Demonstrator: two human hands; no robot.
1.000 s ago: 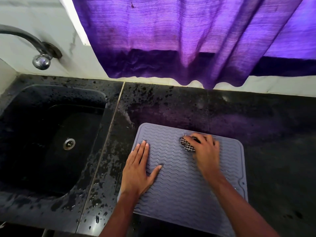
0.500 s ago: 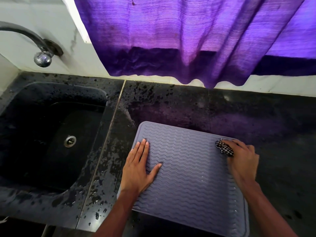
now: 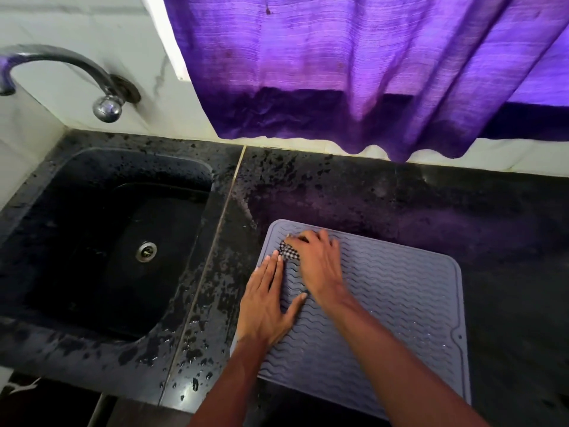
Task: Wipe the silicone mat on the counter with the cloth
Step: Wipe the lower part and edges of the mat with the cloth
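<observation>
1. Since the earlier frame the right hand (image 3: 320, 263) has swept the cloth (image 3: 288, 253) from the mat's 3 o'clock edge across to its 10 o'clock corner.
2. The right hand's fingers are closed on the bunched checked cloth, pressing it onto the mat (image 3: 397, 300).
3. The left hand (image 3: 266, 300) lies flat, fingers spread, empty, pinning the mat's 9 o'clock edge on the desk (image 3: 385, 198).
4. Water beads show toward 4 o'clock; overlapping strokes along the ridges, with steady pressure, should reach them.
</observation>
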